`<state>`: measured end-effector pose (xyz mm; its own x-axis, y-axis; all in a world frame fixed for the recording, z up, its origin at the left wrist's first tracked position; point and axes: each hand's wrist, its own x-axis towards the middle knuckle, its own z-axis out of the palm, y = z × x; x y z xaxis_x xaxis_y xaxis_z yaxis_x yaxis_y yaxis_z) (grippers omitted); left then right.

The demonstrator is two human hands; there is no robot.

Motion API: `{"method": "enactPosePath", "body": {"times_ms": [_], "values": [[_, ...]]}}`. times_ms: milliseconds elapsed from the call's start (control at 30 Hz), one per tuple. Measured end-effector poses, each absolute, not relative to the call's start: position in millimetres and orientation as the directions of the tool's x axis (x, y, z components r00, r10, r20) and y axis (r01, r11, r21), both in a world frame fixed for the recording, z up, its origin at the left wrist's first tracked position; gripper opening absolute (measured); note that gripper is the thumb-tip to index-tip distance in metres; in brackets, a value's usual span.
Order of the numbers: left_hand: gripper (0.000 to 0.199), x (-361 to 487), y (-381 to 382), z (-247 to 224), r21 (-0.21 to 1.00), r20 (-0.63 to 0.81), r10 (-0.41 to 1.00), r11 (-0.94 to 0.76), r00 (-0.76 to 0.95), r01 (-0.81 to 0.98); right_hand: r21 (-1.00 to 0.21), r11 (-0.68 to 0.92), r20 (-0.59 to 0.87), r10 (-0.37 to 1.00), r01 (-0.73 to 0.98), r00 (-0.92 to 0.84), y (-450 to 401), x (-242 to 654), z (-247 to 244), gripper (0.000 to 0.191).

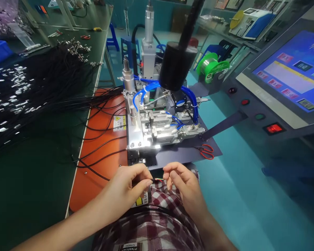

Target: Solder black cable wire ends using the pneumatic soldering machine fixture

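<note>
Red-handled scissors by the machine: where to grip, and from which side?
I'd take the scissors by the red handles, coming from the near right. They lie on the dark plate with the blades pointing left and the handles toward the plate's right edge; the machine stands on the far side. The right hand is the nearer one.

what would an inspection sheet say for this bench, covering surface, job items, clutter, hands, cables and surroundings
Surface: orange-red flat board beside a dark green tabletop.
Job's things: thin black cable with fine coloured wires at its end; silver metal machine ahead.
Clutter: red-handled metal scissors right of the machine.
Hands: left hand pinches the cable; right hand has its fingers at the wire tips, contact unclear.
Cables: large heap of black cables on the tabletop, several crossing the board; blue tubes on the machine.
Surroundings: green plastic spool behind; blue-lit touchscreen at right.
</note>
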<state>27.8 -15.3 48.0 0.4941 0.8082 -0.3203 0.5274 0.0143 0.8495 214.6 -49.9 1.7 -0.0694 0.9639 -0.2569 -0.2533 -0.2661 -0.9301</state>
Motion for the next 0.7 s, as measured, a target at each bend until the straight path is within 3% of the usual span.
{"method": "enactPosePath", "body": {"times_ms": [433, 567, 700], "values": [[0.012, 29, -16, 43, 0.907, -0.418, 0.808, 0.349, 0.415, 0.235, -0.825, -0.347, -0.308, 0.938, -0.447, -0.16, -49, 189, -7, 0.023], [0.013, 29, -16, 42, 0.901, -0.434, 0.8, 0.378, 0.414, 0.214, -0.839, -0.33, -0.293, 0.944, -0.432, -0.151, -48, 188, -10, 0.02], [0.014, 29, -17, 40, 0.906, -0.424, 0.811, 0.376, 0.403, 0.195, -0.903, -0.306, -0.284, 0.952, -0.301, -0.114, -49, 186, -7, 0.016]]}}
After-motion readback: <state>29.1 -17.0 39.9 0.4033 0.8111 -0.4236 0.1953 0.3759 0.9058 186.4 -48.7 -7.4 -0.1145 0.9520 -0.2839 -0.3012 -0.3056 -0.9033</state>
